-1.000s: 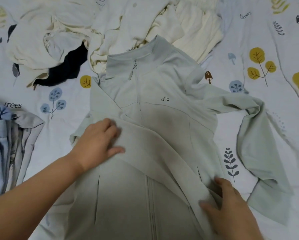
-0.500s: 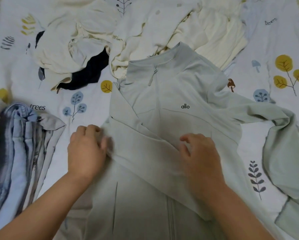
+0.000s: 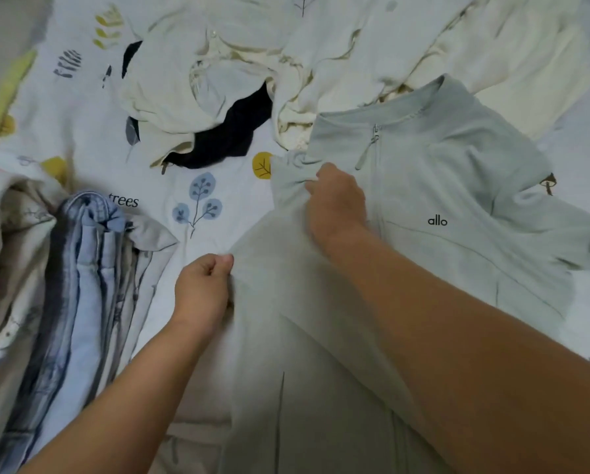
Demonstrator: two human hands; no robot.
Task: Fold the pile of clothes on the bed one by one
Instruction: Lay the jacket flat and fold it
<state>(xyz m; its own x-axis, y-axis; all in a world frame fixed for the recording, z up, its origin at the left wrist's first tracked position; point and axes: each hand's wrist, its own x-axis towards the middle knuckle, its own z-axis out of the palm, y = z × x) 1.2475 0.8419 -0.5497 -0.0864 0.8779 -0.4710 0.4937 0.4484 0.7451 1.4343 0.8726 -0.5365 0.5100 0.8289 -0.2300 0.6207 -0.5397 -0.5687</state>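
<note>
Both hands had shifted to the jacket's (image 3: 457,186) left side since half a second before: the right hand (image 3: 336,203) went from mid-chest up to the shoulder, bunching fabric in its curled fingers. Left hand (image 3: 203,289) pinched the jacket's edge just below that. Jacket lay flat on the bed (image 3: 218,186), zipper up, under both arms. Beyond the right hand sat the cream pile (image 3: 252,63) with a dark piece (image 3: 232,135). Left of the left hand, folded stuff (image 3: 81,285).
</note>
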